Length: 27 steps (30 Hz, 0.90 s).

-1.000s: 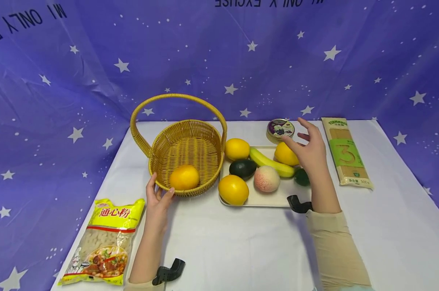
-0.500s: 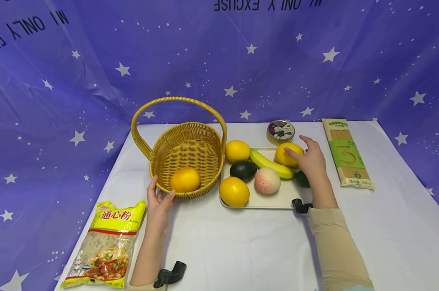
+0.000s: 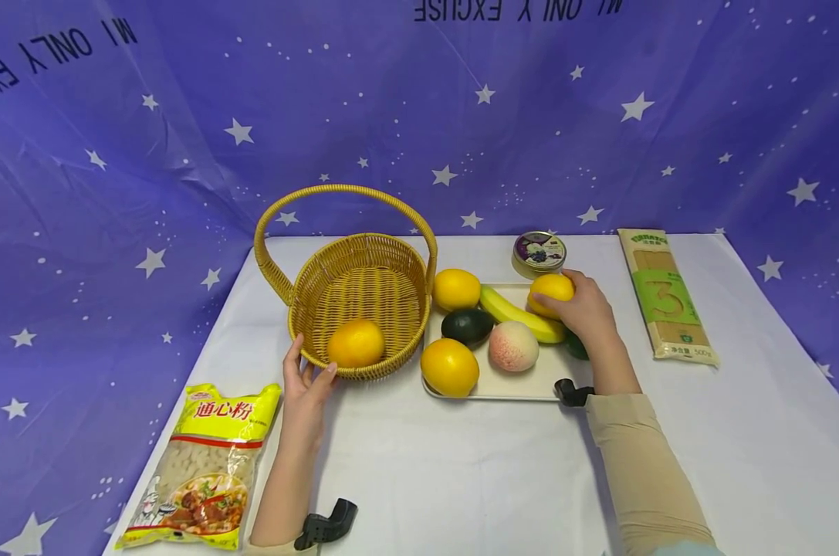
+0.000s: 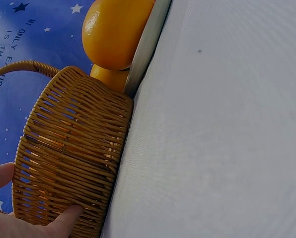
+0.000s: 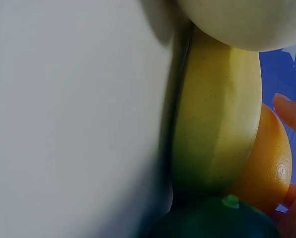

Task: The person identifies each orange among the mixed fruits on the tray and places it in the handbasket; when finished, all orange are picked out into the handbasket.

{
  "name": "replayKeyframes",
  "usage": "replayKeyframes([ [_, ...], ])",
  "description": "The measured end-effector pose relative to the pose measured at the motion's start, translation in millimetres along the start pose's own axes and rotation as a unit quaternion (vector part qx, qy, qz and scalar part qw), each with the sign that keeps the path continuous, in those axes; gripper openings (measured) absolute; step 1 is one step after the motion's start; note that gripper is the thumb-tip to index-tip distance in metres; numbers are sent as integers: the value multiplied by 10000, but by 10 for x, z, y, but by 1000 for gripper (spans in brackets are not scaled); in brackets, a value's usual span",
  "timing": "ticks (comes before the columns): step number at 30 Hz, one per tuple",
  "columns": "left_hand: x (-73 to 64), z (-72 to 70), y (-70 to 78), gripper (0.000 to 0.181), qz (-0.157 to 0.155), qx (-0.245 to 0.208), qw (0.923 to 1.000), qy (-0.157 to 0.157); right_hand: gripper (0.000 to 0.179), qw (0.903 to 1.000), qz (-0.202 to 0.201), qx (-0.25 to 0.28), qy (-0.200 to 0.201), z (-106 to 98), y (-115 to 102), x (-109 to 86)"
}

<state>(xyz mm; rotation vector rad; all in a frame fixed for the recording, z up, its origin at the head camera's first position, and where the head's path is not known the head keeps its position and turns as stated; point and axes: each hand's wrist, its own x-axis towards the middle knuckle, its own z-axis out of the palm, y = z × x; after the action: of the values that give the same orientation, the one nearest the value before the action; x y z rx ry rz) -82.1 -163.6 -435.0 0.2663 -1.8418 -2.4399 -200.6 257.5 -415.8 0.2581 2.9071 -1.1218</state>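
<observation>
Head: right hand (image 3: 587, 310) grasps a yellow fruit (image 3: 551, 290) on the tray (image 3: 516, 383); left of the tray, left hand (image 3: 305, 394) grips a basket (image 3: 370, 289); right, noodles (image 3: 669, 301) read "500g".

Left wrist: backdrop (image 4: 6, 139) says "IS THAT".

Right wrist: a banana (image 5: 215, 114) beside the fruit.

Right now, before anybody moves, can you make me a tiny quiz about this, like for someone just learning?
1. True or false: exactly one fruit lies in the basket.
2. Which hand touches the basket? A) the left, B) the right, C) neither.
3. Fill the gap: the peach lies on the ____.

Key: 1. True. 2. A, the left hand. 3. Tray.
</observation>
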Motion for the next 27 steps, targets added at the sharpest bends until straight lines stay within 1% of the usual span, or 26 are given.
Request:
replayKeyframes([
  [4,1,-8,0,75,-26,21,10000,50,90,10000,-21,-3,76,17,-5,2],
  [7,1,-17,2,75,-21,13,10000,59,88,9997,32,111,197,17,-18,-13],
  [12,0,-23,9,76,-66,41,9999,111,86,9970,100,651,399,-2,-63,-43],
  [15,3,-27,9,76,-81,58,9999,121,88,9948,108,941,368,-27,-116,-69],
  [21,14,-25,-1,76,-23,51,10000,46,86,9904,-151,1306,435,-95,-294,-156],
  [25,12,-11,-1,76,47,24,10000,22,83,9877,-350,1464,429,-126,-504,-247],
  [27,15,-10,-6,76,55,1,10000,17,81,9854,-475,1597,352,-119,-627,-300],
])
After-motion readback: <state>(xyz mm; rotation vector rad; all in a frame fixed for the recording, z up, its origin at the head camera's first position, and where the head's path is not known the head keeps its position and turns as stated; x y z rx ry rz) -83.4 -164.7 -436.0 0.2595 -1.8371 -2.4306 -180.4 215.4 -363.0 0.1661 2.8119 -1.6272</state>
